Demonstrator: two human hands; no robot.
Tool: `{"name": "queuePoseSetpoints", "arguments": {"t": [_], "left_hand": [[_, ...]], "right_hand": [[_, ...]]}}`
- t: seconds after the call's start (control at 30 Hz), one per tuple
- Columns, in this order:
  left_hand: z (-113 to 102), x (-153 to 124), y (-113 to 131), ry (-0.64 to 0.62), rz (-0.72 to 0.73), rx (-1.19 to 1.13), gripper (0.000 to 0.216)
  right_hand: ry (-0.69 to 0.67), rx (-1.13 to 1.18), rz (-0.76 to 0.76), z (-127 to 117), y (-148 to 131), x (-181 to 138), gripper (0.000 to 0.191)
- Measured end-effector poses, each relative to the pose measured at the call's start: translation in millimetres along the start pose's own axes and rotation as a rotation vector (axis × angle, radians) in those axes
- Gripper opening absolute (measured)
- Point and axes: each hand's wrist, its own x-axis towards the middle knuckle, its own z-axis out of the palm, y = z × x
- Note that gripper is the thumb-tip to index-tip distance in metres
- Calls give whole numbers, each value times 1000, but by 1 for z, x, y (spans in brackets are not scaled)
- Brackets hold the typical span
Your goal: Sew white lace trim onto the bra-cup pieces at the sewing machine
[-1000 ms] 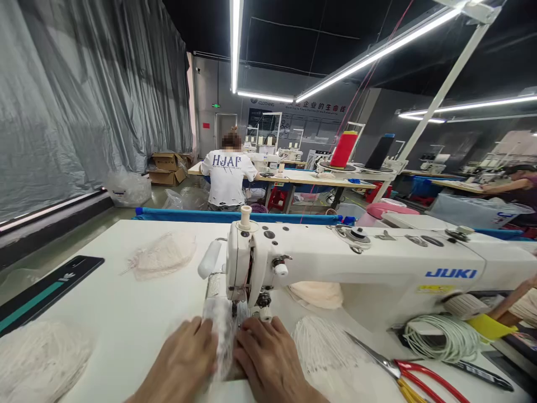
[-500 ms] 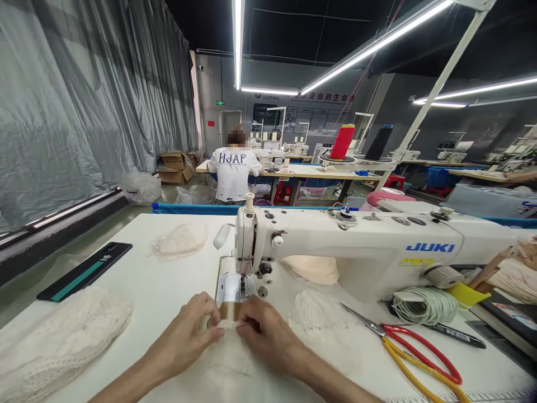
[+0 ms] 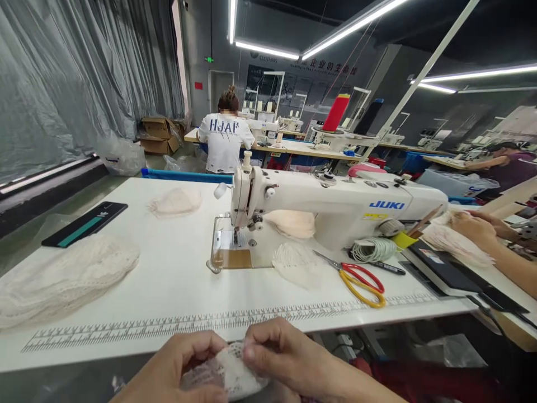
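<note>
Just off the table's front edge, my left hand (image 3: 180, 366) and my right hand (image 3: 289, 358) are both closed on a white lace piece (image 3: 239, 372). The right thumb and fingers pinch its upper edge; the left fingers curl round its other side, partly hidden. Beyond them stands the white sewing machine (image 3: 335, 207), and nothing lies under its presser foot (image 3: 237, 238). A pale fan-shaped fabric piece (image 3: 296, 263) rests beside the needle plate. Red-and-yellow-handled scissors (image 3: 356, 277) lie to its right.
A lace stack (image 3: 79, 274) fills the table's left side, with a black-and-green case (image 3: 86, 224) behind it. Another pale stack (image 3: 176, 201) lies farther back. Coiled cord (image 3: 371, 250) and a marker (image 3: 390, 268) sit right. A co-worker's hand (image 3: 474, 226) holds fabric there; another person (image 3: 226, 137) sits ahead.
Both hands have moved from beside the needle plate back toward me, past the table's front edge, carrying the lace piece. The view has shifted, showing the printed ruler and a co-worker's arms at right.
</note>
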Motion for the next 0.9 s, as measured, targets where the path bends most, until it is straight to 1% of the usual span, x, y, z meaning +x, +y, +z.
{"name": "queuePoseSetpoints", "arguments": {"t": [0.1, 0.17, 0.33, 0.43, 0.5, 0.57, 0.7, 0.83, 0.9], "left_hand": [[12, -6, -11, 39, -42, 40, 43], [17, -8, -18, 40, -39, 73, 44], [22, -9, -33, 31, -42, 44, 37], [24, -9, -42, 26, -46, 13, 34], [24, -10, -46, 50, -54, 1, 35], [24, -10, -50, 72, -69, -20, 38], [26, -6, -55, 60, -64, -55, 43], [28, 0, -55, 106, -80, -23, 47], [28, 1, -54, 103, -66, -40, 45]], "right_hand": [[-16, -15, -12, 9, 13, -8, 43], [-4, 8, 2, 13, 21, -12, 41], [-23, 74, 72, 21, 39, -16, 36], [2, 87, 113, 23, 46, -15, 36], [21, 80, 126, 24, 49, -14, 37], [30, 67, 128, 24, 52, -13, 37], [37, 60, 121, 22, 55, -12, 37], [62, 64, 120, 20, 58, -11, 35], [57, 74, 122, 18, 59, -12, 33]]}}
